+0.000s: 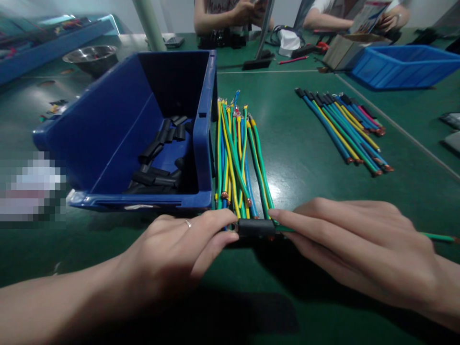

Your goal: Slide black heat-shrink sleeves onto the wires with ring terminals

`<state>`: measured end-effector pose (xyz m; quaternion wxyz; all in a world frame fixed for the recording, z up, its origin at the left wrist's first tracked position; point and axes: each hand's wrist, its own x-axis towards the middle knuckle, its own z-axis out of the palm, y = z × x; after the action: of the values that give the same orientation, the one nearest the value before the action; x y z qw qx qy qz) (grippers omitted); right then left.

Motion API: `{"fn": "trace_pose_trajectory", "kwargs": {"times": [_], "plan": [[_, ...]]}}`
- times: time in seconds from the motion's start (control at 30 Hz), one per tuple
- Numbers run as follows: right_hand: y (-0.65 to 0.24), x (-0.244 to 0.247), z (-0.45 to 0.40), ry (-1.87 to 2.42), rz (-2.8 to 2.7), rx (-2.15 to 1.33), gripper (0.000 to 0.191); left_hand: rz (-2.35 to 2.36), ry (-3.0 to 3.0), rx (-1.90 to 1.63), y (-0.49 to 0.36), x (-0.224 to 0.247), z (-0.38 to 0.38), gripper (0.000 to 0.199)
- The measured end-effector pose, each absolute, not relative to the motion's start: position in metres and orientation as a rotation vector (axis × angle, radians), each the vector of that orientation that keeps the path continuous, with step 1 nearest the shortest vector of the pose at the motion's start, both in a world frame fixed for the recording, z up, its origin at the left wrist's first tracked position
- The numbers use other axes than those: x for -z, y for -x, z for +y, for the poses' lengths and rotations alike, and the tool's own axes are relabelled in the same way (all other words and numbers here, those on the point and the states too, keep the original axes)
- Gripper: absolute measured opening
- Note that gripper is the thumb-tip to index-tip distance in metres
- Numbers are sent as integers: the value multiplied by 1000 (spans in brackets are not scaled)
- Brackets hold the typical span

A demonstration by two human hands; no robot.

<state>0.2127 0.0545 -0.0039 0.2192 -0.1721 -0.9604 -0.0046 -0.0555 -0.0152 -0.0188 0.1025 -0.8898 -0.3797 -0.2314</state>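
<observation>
So we've got one green wire (284,229) at lower centre with a black sleeve (257,227) around it. Our left hand (172,239) has its fingers pinched at the sleeve's left end; our right hand (359,239) has its fingers closed on the wire. Progress-wise, the sleeved wires (345,127) lie upper right on the bench (287,148), while the centre bundle (233,158) looks bare of black sleeves. Loose sleeves (154,177) sit in the blue bin (118,115). Shirt lettering (220,5) up top maybe reads "Magic"; the leaflet's (368,17) too blurry for us.
</observation>
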Motion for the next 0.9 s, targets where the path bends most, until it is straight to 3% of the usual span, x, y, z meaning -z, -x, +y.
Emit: {"fn": "trace_pose_trajectory", "kwargs": {"times": [0.33,0.57,0.9], "plan": [[-210,3,57,505,-2673,44,26,-1200,2673,736,54,17,-15,16],[-208,0,57,532,-2659,12,12,-1316,2707,772,50,11,-13,19],[-212,-3,62,619,-2616,16,30,-1500,2655,791,49,10,-15,19]]}}
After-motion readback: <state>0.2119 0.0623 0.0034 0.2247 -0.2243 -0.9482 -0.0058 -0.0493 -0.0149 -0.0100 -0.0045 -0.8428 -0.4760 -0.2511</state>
